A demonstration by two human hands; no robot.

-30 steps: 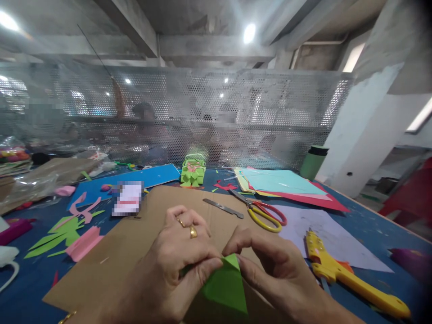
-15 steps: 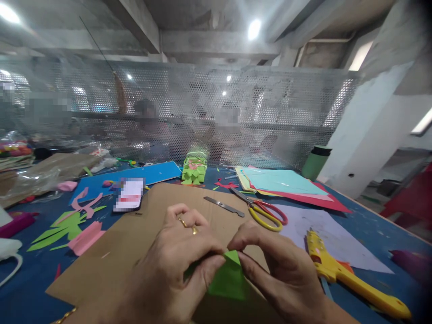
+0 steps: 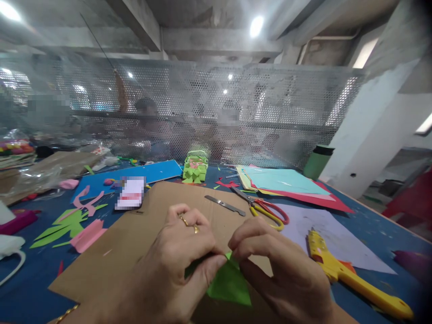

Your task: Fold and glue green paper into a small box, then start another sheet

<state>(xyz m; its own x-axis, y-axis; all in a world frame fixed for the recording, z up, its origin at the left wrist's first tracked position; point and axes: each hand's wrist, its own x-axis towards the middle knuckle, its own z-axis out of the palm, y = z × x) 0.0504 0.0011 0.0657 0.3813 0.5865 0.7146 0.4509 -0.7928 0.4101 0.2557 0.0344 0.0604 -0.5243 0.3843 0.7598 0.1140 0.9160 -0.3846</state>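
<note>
Both my hands pinch a folded piece of green paper [image 3: 229,284] over a brown cardboard sheet [image 3: 135,238] near the table's front edge. My left hand [image 3: 175,265], with rings on two fingers, grips the paper's left side between thumb and fingers. My right hand [image 3: 280,270] pinches the paper's top corner, its fingers curled over it. The fingertips of the two hands almost touch at that corner. Part of the paper is hidden under my left hand.
Yellow-handled scissors [image 3: 266,211], a metal blade [image 3: 225,205] and a yellow glue gun [image 3: 351,274] lie to the right. Coloured paper sheets [image 3: 283,182], a green paper basket [image 3: 195,168], pink and green cut-outs [image 3: 72,225] cover the blue table. People sit behind a perforated screen [image 3: 202,112].
My right hand's fingers have curled in further over the paper's top corner, covering more of it. The left hand keeps its grip.
</note>
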